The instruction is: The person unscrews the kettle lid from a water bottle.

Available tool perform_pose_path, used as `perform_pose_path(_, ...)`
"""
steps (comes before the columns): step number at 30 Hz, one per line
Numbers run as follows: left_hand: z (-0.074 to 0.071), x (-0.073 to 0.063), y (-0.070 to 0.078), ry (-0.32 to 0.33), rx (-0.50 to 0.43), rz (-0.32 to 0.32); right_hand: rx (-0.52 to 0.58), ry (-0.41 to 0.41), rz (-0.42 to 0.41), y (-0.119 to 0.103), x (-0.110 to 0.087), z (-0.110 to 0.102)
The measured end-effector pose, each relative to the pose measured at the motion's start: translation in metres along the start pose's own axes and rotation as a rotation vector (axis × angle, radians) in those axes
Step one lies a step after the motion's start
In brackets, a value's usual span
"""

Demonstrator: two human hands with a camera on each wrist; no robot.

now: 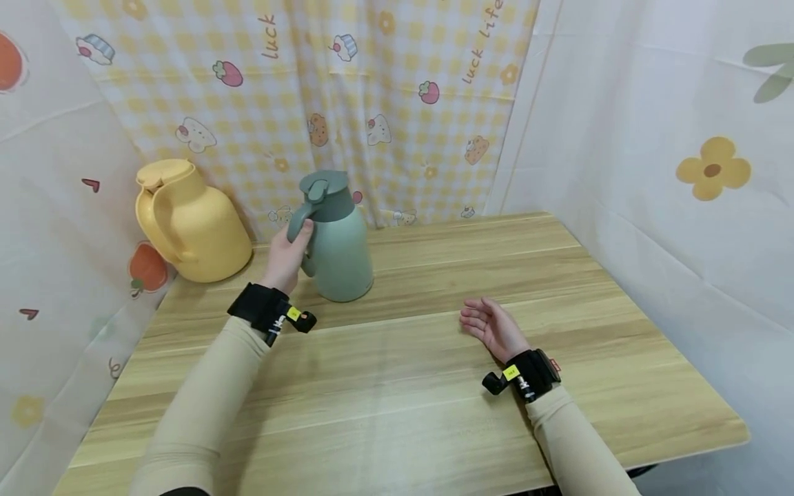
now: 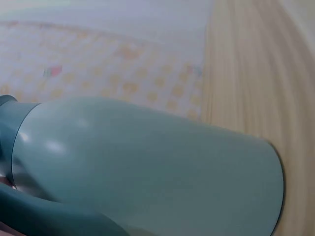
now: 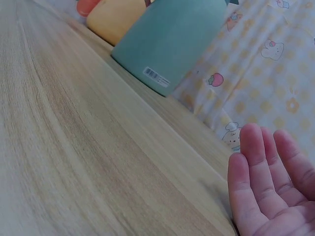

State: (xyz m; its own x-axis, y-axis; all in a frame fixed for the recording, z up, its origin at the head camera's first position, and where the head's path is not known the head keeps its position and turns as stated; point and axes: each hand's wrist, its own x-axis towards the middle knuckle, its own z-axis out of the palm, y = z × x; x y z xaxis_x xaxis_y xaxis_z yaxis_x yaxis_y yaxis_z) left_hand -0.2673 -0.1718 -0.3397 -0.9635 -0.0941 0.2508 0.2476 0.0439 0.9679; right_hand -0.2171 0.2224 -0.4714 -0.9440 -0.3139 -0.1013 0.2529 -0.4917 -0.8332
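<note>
The left hand [image 1: 287, 262] grips the green jug [image 1: 341, 258] by its handle [image 1: 296, 224]; the right hand [image 1: 494, 329] has fingers slightly bent, close together, near the table [image 1: 384, 406].

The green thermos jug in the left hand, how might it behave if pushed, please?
The green thermos jug might tip if pushed high, being taller than wide. Its smooth sheen suggests slipperiness, though the handle likely gives the left hand a secure hold.

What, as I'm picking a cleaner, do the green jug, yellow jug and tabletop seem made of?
Green jug: probably plastic or coated metal, satin; smooth, soft highlights. Yellow jug: likely matte plastic; soft, even shading. Tabletop: wood or laminate, faintly glossy; streaked grain, pale reflection.
</note>
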Motion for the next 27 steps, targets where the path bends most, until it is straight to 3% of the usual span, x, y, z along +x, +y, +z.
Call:
perform_pose_path(11, 0.05, -0.039, 0.007, -0.218, -0.024, -0.024, -0.002, 0.007, -0.02, 0.0, -0.004, 0.002)
perform_pose_path(18, 0.058, -0.064, 0.013, -0.318, -0.03, -0.028, -0.008, -0.009, -0.036, 0.007, -0.004, 0.006)
perform_pose_path(23, 0.062, -0.075, 0.016, -0.407, -0.05, 0.014, -0.134, 0.039, -0.035, 0.0, -0.002, 0.011)
perform_pose_path(27, 0.065, -0.076, 0.016, -0.391, -0.022, 0.054, -0.345, 0.106, -0.114, -0.039, 0.005, 0.046)
